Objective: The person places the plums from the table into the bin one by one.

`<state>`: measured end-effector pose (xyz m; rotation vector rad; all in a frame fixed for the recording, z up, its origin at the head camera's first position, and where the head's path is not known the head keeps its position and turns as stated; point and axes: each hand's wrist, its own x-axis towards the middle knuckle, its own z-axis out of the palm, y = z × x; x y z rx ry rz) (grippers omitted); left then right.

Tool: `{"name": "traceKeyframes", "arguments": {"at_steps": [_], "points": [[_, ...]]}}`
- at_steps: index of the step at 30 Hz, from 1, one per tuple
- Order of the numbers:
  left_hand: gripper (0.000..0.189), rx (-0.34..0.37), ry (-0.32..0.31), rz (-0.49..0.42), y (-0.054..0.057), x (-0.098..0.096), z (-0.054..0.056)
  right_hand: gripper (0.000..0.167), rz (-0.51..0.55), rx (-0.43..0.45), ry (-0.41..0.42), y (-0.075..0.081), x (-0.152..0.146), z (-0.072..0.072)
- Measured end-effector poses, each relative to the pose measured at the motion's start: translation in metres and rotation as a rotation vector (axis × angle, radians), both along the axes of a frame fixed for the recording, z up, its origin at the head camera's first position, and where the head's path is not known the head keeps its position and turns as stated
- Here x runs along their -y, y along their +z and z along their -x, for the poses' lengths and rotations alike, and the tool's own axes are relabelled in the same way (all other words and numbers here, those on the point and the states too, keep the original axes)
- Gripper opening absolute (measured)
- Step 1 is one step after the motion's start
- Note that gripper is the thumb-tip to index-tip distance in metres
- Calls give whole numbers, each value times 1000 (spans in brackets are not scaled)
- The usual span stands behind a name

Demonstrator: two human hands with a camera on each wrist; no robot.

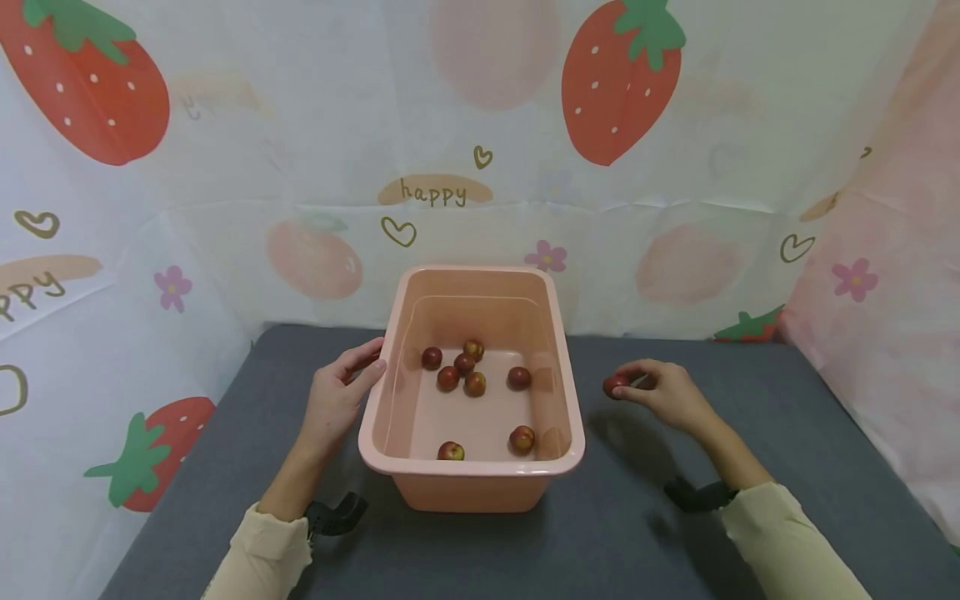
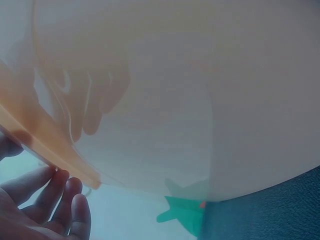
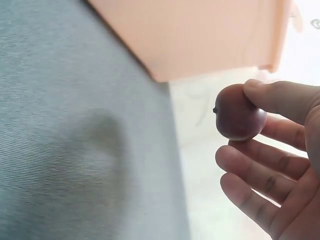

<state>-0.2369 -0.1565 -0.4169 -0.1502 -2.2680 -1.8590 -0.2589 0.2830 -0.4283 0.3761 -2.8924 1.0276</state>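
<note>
A pink plastic tub (image 1: 472, 468) stands on the dark grey table, with several small round red and yellowish-red plums (image 1: 475, 384) spread over its floor. At the tub's left side, my left hand (image 1: 337, 398) holds the rim (image 2: 55, 150), thumb at its upper edge and fingertips against it from outside. To the right of the tub, above the table, my right hand (image 1: 663, 396) pinches one dark red plum (image 3: 237, 112) between thumb and fingers. A small dark nub shows on that plum in the right wrist view. Its other fingers extend loosely below the plum.
A dark grey cloth (image 1: 600, 533) covers the table. White cloth (image 1: 510, 225) printed with strawberries, hearts and flowers hangs behind the table and along its left; a pinkish cloth (image 1: 885, 350) hangs at the right. Dark bands (image 1: 337, 515) sit on both wrists.
</note>
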Motion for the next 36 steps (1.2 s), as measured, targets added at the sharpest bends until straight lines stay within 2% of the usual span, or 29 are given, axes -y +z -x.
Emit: {"name": "traceKeyframes", "arguments": {"at_steps": [7,14,20,27,33,36], "points": [[43,-1,12,14,-1,0,0,40,6,4,-24,16,-3,1],[43,-6,7,4,-1,0,0,43,-12,-15,-7,36,-4,5],[43,-11,6,-2,-1,0,0,44,-29,-13,26,61,3,14],[43,-15,3,-4,-1,0,0,39,-22,-76,68,86,15,24],[43,-12,1,-2,-1,-1,-1,36,-58,-123,72,104,25,33],[43,-21,1,-18,0,0,-1,37,-44,-129,82,114,30,39]]}}
